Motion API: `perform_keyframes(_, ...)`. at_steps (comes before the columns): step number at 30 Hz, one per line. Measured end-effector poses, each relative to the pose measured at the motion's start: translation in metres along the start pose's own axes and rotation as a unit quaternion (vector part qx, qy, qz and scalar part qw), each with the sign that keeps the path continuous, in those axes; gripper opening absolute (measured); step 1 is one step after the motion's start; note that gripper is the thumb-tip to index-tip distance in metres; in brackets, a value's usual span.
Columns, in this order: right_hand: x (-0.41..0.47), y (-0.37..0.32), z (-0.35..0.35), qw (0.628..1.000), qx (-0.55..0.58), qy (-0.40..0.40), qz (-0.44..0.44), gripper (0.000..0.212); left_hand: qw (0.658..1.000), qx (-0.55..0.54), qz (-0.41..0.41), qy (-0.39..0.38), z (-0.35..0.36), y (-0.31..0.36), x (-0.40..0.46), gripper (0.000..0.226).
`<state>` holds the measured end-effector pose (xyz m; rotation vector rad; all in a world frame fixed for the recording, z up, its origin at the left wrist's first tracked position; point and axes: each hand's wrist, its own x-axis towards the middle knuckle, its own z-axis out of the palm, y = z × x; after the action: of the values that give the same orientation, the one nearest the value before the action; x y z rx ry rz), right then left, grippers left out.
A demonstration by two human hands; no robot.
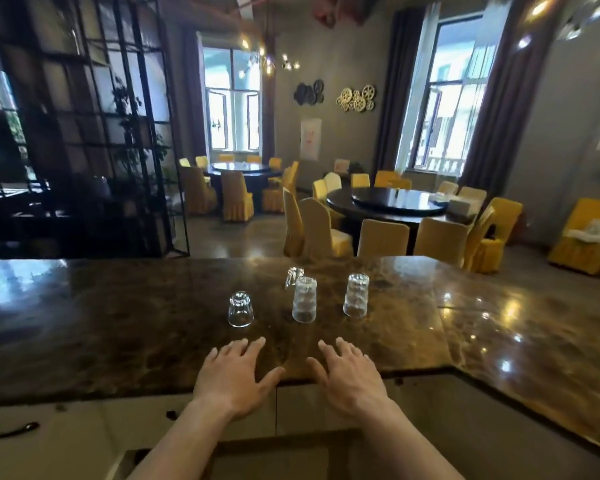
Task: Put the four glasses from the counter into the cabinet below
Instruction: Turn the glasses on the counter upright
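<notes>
While both hands lie flat and empty on the bench, left hand sits just behind the short glass, right hand nearer the two tall glasses, fourth glass farthest back.

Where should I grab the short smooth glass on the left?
Grab the short glass around its side walls, coming from the near side with the left hand. It stands upside down, so there is no open rim to hook, and that hand lies closest.
</notes>
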<state>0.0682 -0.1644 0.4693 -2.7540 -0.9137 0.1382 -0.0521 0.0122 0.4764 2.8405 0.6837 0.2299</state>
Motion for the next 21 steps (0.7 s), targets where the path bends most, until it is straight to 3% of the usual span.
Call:
perform_keyframes(7, 0.028, -0.030, -0.026, 0.999, -0.001, 0.039, -0.009, 0.068, 0.999, -0.009, 0.015, 0.042, -0.010, -0.026, 0.037, 0.083)
perform_keyframes(21, 0.139, -0.033, 0.024, 0.998, -0.055, 0.026, -0.020, 0.068, 0.999, -0.004, 0.031, -0.018, 0.039, -0.071, 0.136, 0.085)
